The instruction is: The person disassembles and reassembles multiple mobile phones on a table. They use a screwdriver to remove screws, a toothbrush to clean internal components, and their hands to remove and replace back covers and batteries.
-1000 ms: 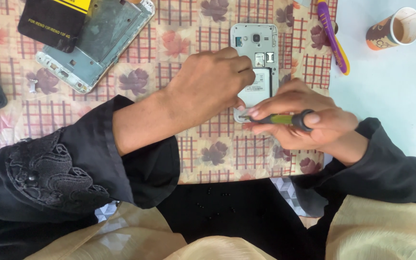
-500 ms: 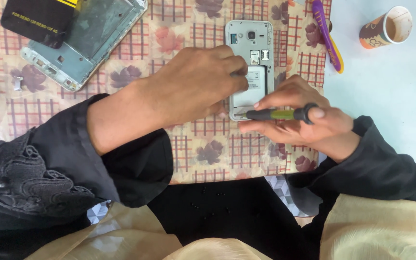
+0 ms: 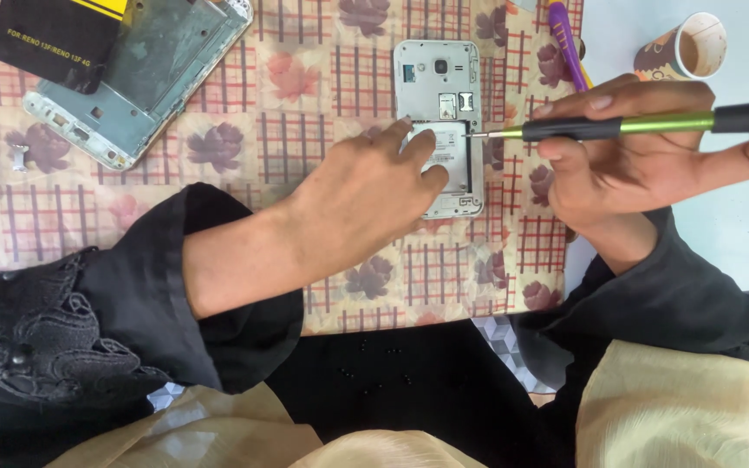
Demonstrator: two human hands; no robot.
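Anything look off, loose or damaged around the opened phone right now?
Nothing looks spilled or broken. The phone lies flat with its back cover off, left hand resting on it, right hand holding the screwdriver at its edge. One small metal part lies loose on the cloth, beside the stripped frame.

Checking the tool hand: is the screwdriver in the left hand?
No, the right hand grips the green and black screwdriver, while the left hand rests on the opened phone.

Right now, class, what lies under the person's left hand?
Under the left hand lies the opened white phone, back cover off, on the patterned cloth. Its lower left part is covered.
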